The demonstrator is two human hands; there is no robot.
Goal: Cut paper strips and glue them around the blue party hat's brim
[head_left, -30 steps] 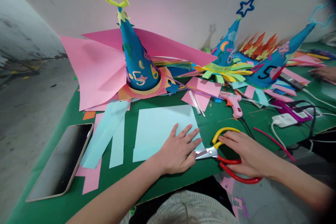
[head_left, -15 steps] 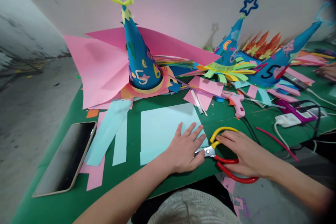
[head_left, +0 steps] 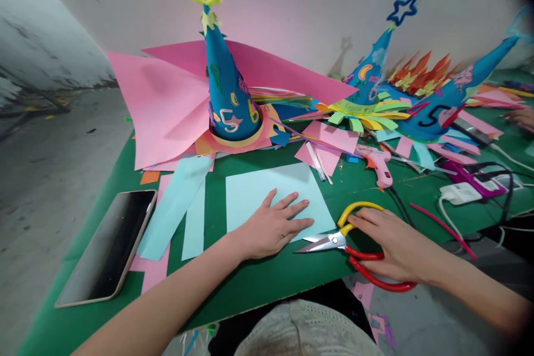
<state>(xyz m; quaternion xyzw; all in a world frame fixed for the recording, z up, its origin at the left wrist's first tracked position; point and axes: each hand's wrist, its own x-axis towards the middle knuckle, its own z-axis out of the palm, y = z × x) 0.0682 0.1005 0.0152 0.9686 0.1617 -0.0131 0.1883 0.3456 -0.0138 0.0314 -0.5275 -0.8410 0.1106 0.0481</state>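
My left hand (head_left: 271,226) lies flat with fingers spread on the near edge of a pale blue paper sheet (head_left: 271,192) on the green table (head_left: 258,278). My right hand (head_left: 392,242) rests over the handles of red and yellow scissors (head_left: 346,242) that lie on the table. Their blades point left toward the sheet's near right corner and sit slightly apart. The fingers curl loosely over the handles.
A phone (head_left: 108,245) lies at the near left beside pale blue strips (head_left: 177,206). Behind stand a blue cone hat (head_left: 227,94) on pink paper (head_left: 167,105), two more decorated hats (head_left: 367,78), a pink glue gun (head_left: 377,162), and a power strip (head_left: 463,192) with cables. Another person's hand (head_left: 521,117) shows far right.
My left hand has slid left along the sheet, away from the scissor blades, which now show in full. My right hand stays on the scissor handles.
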